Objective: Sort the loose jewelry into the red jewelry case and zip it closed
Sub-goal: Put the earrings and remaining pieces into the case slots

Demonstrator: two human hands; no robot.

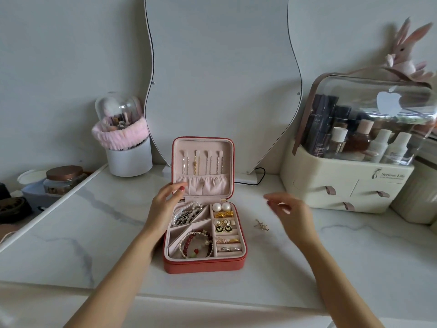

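The square red zip-up jewelry case lies open mid-bench, compartments mostly filled, with one small gold trinket loose just to its right and zipping undone; left hand fingertips touch the upright lid, right hand hovers blurred, grip loosely spread, empty.

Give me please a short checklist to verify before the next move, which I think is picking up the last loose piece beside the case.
1. Red jewelry case open, lid upright: ok.
2. Left hand touches the lid edge, steadying it: ok.
3. Right hand open, holding nothing: ok, though blurred.
4. Loose gold piece on the table, right of the case, unobstructed: ok.
5. All loose jewelry inside: not ok.
6. Zipper free to close: cannot tell.
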